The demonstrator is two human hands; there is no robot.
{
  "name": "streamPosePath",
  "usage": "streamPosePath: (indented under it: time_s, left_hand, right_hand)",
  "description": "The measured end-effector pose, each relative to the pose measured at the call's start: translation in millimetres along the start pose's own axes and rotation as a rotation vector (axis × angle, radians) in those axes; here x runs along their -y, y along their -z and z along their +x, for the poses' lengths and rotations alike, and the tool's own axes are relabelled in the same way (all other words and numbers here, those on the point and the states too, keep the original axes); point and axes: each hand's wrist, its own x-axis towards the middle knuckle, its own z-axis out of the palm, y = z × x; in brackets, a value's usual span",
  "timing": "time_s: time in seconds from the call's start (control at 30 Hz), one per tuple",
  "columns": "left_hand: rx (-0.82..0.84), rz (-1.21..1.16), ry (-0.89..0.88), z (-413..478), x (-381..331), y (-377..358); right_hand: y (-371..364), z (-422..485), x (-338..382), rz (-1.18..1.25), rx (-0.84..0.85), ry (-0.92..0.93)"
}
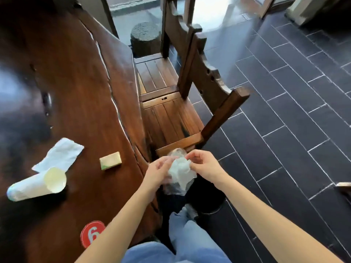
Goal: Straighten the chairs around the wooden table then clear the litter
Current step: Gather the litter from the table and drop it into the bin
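Litter, lower left: I see a paper cup (36,185) on its side on the wooden table (76,82), a flat paper sheet (58,156) just behind it, and a small box (110,160) to the right, apart from both.
Table marker, bottom: red disc numbered 6 (92,233), near the table's edge.
Chairs, upper centre: far chair (157,73) and near chair (171,118), seats in line against the table's edge.
Left hand (158,172): fingers curled round a crumpled wad (181,170) of white tissue and clear film.
Right hand (204,164): pinches the wad's upper side, so the hands are close together and both clamped on it.
Wad position: off the table's edge, above a dark bin (209,202).
Risk one: I judge that loose film could slip free and land on the tiled floor (284,111) beside the bin.
Risk two: the cup may roll when I reach for it, as it lies on its side.
Risk three: the light sheet may slide off if brushed.
Count: one cup, one sheet, one box, one wad, one disc, one bin, two chairs, two hands.
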Motion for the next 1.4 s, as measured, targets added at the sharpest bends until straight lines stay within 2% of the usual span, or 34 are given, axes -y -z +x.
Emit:
streamPosePath:
  time_s: [0.07,0.13,0.27,0.37,0.43,0.5,0.53,0.6,0.67,0.73,0.83,0.93,1.0,1.1,1.17,1.23,1.4]
  left_hand:
    - [0.101,-0.001,0.038,5,-2,-35]
    - [0.147,0.071,0.017,9,0,-68]
    - [0.241,0.207,-0.043,17,17,-121]
    - [0.346,0.195,-0.009,27,34,-145]
    - [0.411,0.216,0.086,38,48,-155]
    - [0.505,0.303,0.180,53,66,-162]
    - [0.546,0.366,0.208,62,76,-164]
    - [0.597,0.515,0.248,81,98,-170]
    - [0.595,0.690,0.290,99,122,-177]
    - [0.527,0.843,0.324,115,146,-184]
    - [0.381,0.991,0.336,135,175,-201]
    - [0.287,1.003,0.361,148,196,-222]
    - [0.333,0.992,0.407,160,212,-230]
    - [0.405,0.816,0.550,169,232,-236]
    - [0.336,0.777,0.589,174,244,-239]
    - [0.304,0.764,0.600,179,251,-245]
    - [0.365,0.757,0.735,191,254,-256]
  right_hand:
    - [13,-11,-22,-0.081,-0.211,0.022]
    - [24,-24,-41,-0.136,-0.335,0.014]
    - [48,-44,-82,-0.281,-0.414,-0.032]
    - [65,-58,-117,-0.202,-0.504,-0.066]
    - [74,-63,-150,-0.028,-0.442,-0.166]
    - [81,-64,-183,0.224,-0.228,-0.323]
    - [81,-64,-199,0.275,-0.180,-0.372]
    - [75,-64,-225,0.231,-0.262,-0.422]
    - [60,-60,-244,0.179,-0.405,-0.455]
    - [40,-55,-253,0.136,-0.503,-0.447]
    - [9,-45,-260,0.187,-0.508,-0.410]
    - [-15,-33,-271,0.261,-0.459,-0.421]
    - [-22,-25,-287,0.369,-0.505,-0.487]
    - [-20,-12,-321,0.462,-0.572,-0.619]
    - [-16,-3,-347,0.504,-0.534,-0.711]
    - [-10,6,-367,0.602,-0.417,-0.798]
    - [5,28,-395,0.740,-0.264,-0.898]
